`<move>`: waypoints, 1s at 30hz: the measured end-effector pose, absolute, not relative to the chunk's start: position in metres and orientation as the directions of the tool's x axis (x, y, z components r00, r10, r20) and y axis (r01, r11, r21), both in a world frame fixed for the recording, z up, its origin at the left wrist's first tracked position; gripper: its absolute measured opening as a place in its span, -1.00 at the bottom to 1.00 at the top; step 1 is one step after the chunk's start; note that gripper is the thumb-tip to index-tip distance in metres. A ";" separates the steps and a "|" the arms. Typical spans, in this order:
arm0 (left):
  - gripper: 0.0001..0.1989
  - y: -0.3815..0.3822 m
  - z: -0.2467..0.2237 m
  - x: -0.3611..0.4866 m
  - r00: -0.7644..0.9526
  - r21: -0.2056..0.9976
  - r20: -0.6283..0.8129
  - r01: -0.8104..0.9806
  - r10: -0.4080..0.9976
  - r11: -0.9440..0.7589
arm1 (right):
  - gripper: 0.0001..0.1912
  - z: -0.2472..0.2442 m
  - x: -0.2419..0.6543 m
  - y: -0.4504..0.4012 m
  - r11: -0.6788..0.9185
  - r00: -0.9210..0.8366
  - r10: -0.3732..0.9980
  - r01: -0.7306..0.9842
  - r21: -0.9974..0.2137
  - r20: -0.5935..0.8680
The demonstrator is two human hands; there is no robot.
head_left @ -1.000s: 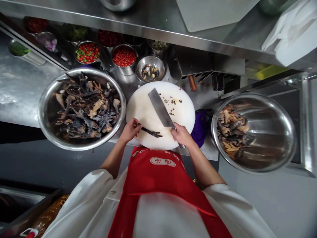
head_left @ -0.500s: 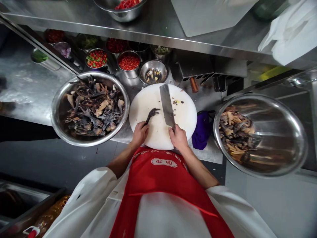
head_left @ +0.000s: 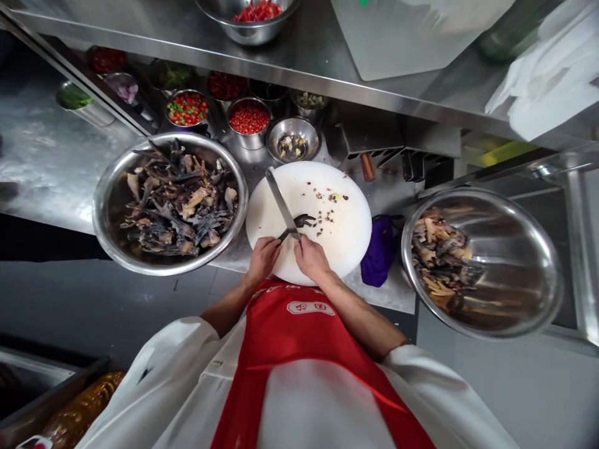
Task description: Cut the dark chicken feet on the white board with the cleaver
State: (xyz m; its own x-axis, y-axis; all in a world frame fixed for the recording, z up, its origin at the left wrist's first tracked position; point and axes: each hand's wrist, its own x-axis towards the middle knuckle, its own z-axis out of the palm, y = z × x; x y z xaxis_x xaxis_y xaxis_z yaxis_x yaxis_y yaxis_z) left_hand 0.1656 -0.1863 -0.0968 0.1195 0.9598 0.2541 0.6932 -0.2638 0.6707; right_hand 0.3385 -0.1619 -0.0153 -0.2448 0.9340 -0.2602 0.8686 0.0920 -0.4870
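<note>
My left hand (head_left: 264, 256) is closed on the leg end of a dark chicken foot (head_left: 306, 220), which lies on a round white cutting board (head_left: 346, 243). In my right hand (head_left: 311, 257) is a cleaver (head_left: 279, 198) held by its handle. The blade crosses over the foot and points up and to the left, seen nearly edge-on. Small dark cut bits (head_left: 327, 217) are scattered on the right half of the board. At the left stands a steel bowl (head_left: 103, 234) heaped with dark chicken feet.
A larger steel bowl (head_left: 515, 249) at the right holds paler and dark pieces. A purple cloth (head_left: 377, 252) lies beside the board. Behind are a small bowl (head_left: 292, 138), containers of chopped red chili (head_left: 249, 118) and a knife rack (head_left: 374, 134) under a steel shelf (head_left: 318, 87).
The cleaver has swung left, from beside the chicken foot to across it, my right hand moving left with it. More dark bits now lie on the board.
</note>
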 end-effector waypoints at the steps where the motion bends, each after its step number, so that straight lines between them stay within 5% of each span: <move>1: -0.76 -0.186 -0.097 0.166 0.118 0.674 0.254 0.690 0.960 -0.263 | -0.66 -0.008 0.339 -0.162 0.111 -0.251 0.944 0.855 -0.507 -0.216; 6: -0.76 -0.186 -0.098 0.167 0.105 0.684 0.251 0.684 0.962 -0.253 | -0.58 0.018 0.339 -0.165 0.160 -0.175 0.984 0.812 -0.561 0.027; 13: -0.81 -0.187 -0.099 0.168 0.101 0.693 0.263 0.672 0.959 -0.261 | -0.72 -0.006 0.328 -0.154 0.076 -0.234 0.857 0.938 -0.337 -0.459; 20: -0.78 -0.185 -0.096 0.168 0.107 0.678 0.234 0.695 0.966 -0.241 | -0.71 0.005 0.332 -0.147 0.094 -0.254 0.870 0.927 -0.364 -0.424; 25: -0.76 -0.185 -0.097 0.169 0.076 0.694 0.203 0.692 0.976 -0.198 | -0.63 0.013 0.340 -0.155 0.115 -0.231 0.953 0.873 -0.473 -0.196; 30: -0.78 -0.185 -0.098 0.169 0.077 0.699 0.208 0.685 0.975 -0.203 | -0.70 -0.001 0.331 -0.154 0.099 -0.261 0.871 0.923 -0.371 -0.416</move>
State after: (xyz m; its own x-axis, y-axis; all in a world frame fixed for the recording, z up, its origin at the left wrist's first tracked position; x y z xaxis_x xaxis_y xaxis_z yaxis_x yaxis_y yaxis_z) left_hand 0.1695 -0.1855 -0.0982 0.0772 0.9751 0.2078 0.6854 -0.2033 0.6992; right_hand 0.3312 -0.1540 -0.0013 -0.2608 0.8711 -0.4161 0.9232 0.0991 -0.3714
